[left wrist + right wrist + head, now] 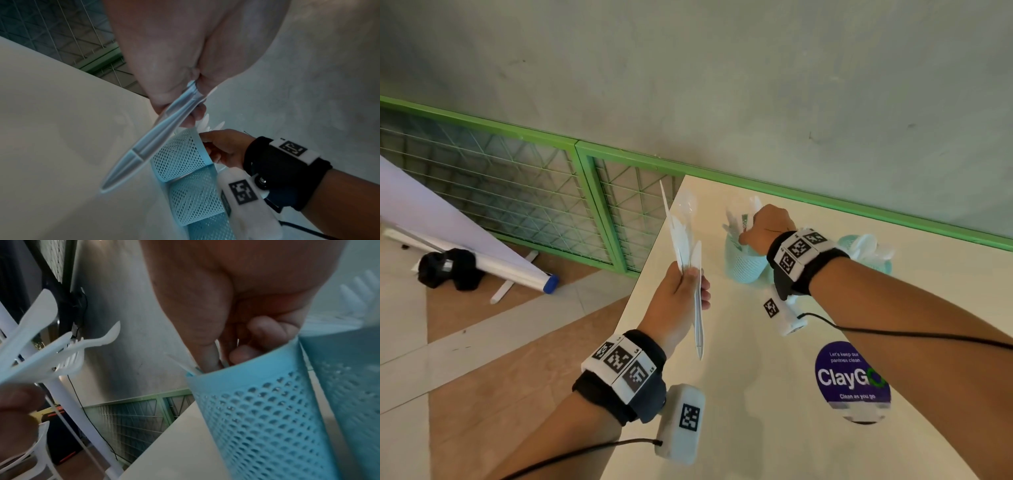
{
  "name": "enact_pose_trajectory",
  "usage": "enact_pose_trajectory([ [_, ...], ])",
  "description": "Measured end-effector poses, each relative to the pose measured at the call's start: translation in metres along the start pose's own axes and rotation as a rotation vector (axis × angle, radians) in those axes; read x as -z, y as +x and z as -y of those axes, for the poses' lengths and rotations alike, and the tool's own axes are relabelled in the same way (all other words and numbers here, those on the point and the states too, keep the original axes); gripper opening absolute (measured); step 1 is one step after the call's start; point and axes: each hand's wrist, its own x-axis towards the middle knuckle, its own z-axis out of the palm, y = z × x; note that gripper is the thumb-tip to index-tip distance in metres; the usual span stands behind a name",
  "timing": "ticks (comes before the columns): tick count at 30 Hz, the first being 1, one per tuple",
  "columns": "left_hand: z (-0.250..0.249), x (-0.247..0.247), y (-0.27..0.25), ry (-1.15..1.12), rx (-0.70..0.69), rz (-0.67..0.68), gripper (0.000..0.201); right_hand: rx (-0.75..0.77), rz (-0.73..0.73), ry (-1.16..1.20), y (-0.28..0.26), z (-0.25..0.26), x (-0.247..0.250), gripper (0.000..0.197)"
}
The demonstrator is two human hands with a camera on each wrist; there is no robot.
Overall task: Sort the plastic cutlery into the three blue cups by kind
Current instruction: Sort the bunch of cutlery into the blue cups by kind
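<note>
At left, above the near-left edge of the pale cream worktop: bundle of white plastic cutlery, several pieces fanned, heads up and far, handles pointing down and near. Mixed kinds; fork tines and a spoon bowl show in the right wrist view. Judged light, thin, stiff but springy, smooth enough to slide against each other; best taken by the flat handles, one piece at a time.

Left hand: grip closed round the handles of the bundle, thumb over fingers, wrist raised clear of the worktop, forearm reaching in from near left.

Centre, far side: light blue perforated plastic cup, upright on the worktop, white pieces standing in it. Cup judged light and easily tipped.

Right hand: over that cup's mouth, fingers curled and dipped inside the rim among the pieces; whether they pinch one, cannot tell. Wrist bent down, forearm coming from near right.

Right: second light blue cup, partly hidden behind the right wrist, also holding white pieces.
</note>
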Motion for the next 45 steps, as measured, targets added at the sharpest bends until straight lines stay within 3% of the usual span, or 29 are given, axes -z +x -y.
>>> enact_pose_trajectory([
  [5,-0.004,-0.002,-0.003,0.001,0.008,0.031,0.021,0.015,0.016,0.034,-0.004,0.003,0.012,0.029],
  [9,-0.011,-0.008,-0.004,-0.072,0.032,0.036,0.019,0.229,-0.156,0.356,-0.055,-0.005,0.027,0.02],
  [10,-0.013,-0.011,-0.004,-0.091,0.03,0.032,0.019,0.29,-0.12,0.397,-0.076,-0.008,0.029,0.019],
  [12,-0.018,-0.019,-0.004,-0.131,0.026,0.012,0.018,0.328,0.125,0.369,-0.117,-0.013,0.023,0.035],
  [14,-0.022,-0.03,-0.005,-0.162,0.024,0.01,0.019,0.304,0.269,0.392,-0.141,-0.021,0.008,0.05],
  [18,-0.027,-0.051,-0.015,-0.152,0.004,0.055,0.021,0.193,0.106,0.69,-0.152,-0.039,-0.01,0.034],
  [24,-0.033,-0.065,-0.027,-0.146,-0.033,0.149,0.023,0.148,0.124,0.917,-0.167,-0.063,0.003,0.021],
  [27,-0.036,-0.07,-0.031,-0.11,-0.055,0.175,0.023,0.164,0.126,0.992,-0.173,-0.071,0.007,0.024],
  [35,-0.031,-0.078,-0.035,-0.064,-0.08,0.137,0.022,0.217,0.149,1.01,-0.176,-0.085,0.01,0.022],
  [41,-0.029,-0.077,-0.037,-0.102,-0.059,0.143,0.02,0.19,0.145,0.895,-0.167,-0.099,0.013,0.006],
  [45,-0.025,-0.071,-0.04,-0.092,-0.025,0.207,0.023,0.088,-0.001,0.939,-0.152,-0.101,0.023,0.016],
])
